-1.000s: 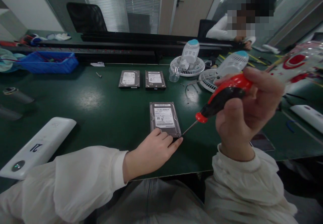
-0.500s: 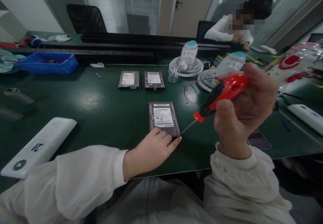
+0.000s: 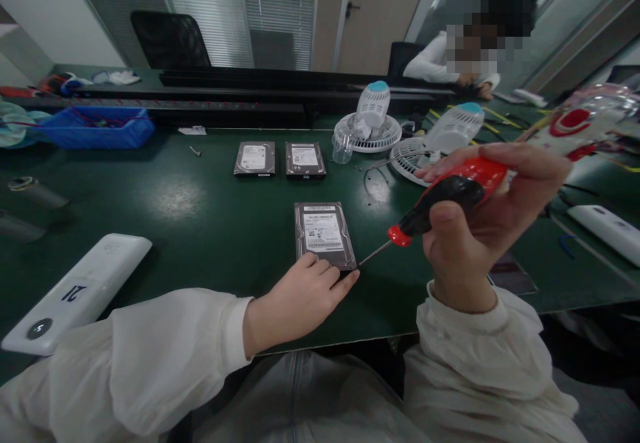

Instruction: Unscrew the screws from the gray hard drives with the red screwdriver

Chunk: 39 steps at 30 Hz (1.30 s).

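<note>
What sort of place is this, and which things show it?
It looks like a workshop or repair room, perhaps for electronics: hard drives lie on a long green worktable, the right hand holds a screwdriver, and a blue bin stands farther back.

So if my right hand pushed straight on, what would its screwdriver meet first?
Probably the nearest hard drive, at the corner by your left hand; the screwdriver may touch it, though depth is unclear.

The screwdriver handle [image 3: 453, 195] looks plastic (glossy, smooth).
</note>
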Each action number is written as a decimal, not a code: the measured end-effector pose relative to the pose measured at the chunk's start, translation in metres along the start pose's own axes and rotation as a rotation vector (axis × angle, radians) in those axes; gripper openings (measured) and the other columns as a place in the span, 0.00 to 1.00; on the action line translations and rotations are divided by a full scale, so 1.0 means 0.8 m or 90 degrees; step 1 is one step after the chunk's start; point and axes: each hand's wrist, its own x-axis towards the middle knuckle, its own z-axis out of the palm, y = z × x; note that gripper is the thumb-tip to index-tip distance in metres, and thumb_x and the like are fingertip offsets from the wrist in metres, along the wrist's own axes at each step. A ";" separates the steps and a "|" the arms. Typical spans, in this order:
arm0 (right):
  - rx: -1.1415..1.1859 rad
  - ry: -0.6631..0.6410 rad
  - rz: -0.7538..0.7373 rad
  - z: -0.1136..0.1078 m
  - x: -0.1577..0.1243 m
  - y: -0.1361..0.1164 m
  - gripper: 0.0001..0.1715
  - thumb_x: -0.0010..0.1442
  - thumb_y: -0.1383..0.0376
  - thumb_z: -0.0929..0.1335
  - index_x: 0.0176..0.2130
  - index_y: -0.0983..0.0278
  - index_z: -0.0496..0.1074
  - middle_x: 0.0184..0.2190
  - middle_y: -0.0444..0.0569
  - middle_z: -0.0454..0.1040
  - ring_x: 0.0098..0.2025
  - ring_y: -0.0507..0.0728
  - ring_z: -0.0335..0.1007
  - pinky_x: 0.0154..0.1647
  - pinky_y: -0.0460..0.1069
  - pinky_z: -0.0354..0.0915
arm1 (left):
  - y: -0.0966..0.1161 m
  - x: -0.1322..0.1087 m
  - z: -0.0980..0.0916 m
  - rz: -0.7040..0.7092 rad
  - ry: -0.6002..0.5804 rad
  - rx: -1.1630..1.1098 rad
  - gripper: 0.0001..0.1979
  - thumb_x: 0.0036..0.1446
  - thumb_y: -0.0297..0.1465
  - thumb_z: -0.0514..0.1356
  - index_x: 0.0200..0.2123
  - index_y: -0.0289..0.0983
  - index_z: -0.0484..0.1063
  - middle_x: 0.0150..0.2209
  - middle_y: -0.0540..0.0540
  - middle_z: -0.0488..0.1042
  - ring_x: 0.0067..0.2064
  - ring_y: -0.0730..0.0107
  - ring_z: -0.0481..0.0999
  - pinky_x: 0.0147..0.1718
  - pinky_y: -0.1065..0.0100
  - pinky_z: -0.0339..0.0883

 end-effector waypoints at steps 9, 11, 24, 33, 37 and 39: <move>0.008 -0.044 0.038 0.000 0.000 -0.004 0.27 0.59 0.53 0.70 0.57 0.52 0.71 0.43 0.44 0.75 0.42 0.57 0.74 0.40 0.57 0.73 | 0.000 0.000 0.000 0.000 0.001 0.007 0.20 0.69 0.26 0.53 0.62 0.31 0.67 0.37 0.44 0.75 0.38 0.61 0.74 0.39 0.58 0.64; -0.024 -0.018 0.011 -0.003 0.001 -0.002 0.30 0.53 0.51 0.75 0.55 0.49 0.72 0.41 0.43 0.70 0.39 0.54 0.71 0.35 0.52 0.72 | 0.000 0.000 0.000 0.003 0.005 0.005 0.20 0.69 0.26 0.53 0.62 0.31 0.67 0.37 0.44 0.75 0.39 0.60 0.74 0.40 0.58 0.64; -0.030 -0.015 0.027 0.000 0.000 -0.007 0.29 0.53 0.54 0.73 0.55 0.48 0.73 0.41 0.44 0.70 0.37 0.55 0.70 0.33 0.54 0.71 | 0.000 0.000 -0.001 -0.001 0.000 -0.004 0.19 0.70 0.26 0.52 0.62 0.31 0.67 0.37 0.44 0.75 0.39 0.60 0.74 0.40 0.58 0.64; 0.012 -0.046 0.093 0.001 0.000 -0.008 0.25 0.60 0.51 0.66 0.56 0.47 0.72 0.44 0.45 0.75 0.45 0.61 0.75 0.39 0.58 0.75 | 0.000 0.001 -0.001 0.001 -0.001 0.002 0.19 0.70 0.26 0.53 0.62 0.31 0.67 0.37 0.45 0.75 0.38 0.61 0.74 0.39 0.58 0.63; -0.020 -0.013 0.022 -0.003 0.001 -0.005 0.30 0.52 0.53 0.75 0.54 0.49 0.73 0.42 0.43 0.69 0.38 0.54 0.71 0.40 0.54 0.73 | 0.000 0.000 0.000 -0.001 0.002 0.002 0.19 0.70 0.26 0.53 0.62 0.31 0.68 0.37 0.45 0.75 0.39 0.61 0.74 0.40 0.58 0.63; -0.021 0.012 -0.011 -0.004 0.002 -0.003 0.31 0.48 0.55 0.77 0.52 0.49 0.75 0.41 0.43 0.69 0.35 0.53 0.68 0.36 0.53 0.72 | 0.001 -0.001 0.000 -0.001 0.003 0.001 0.19 0.70 0.26 0.53 0.62 0.31 0.68 0.37 0.45 0.75 0.39 0.61 0.74 0.40 0.58 0.63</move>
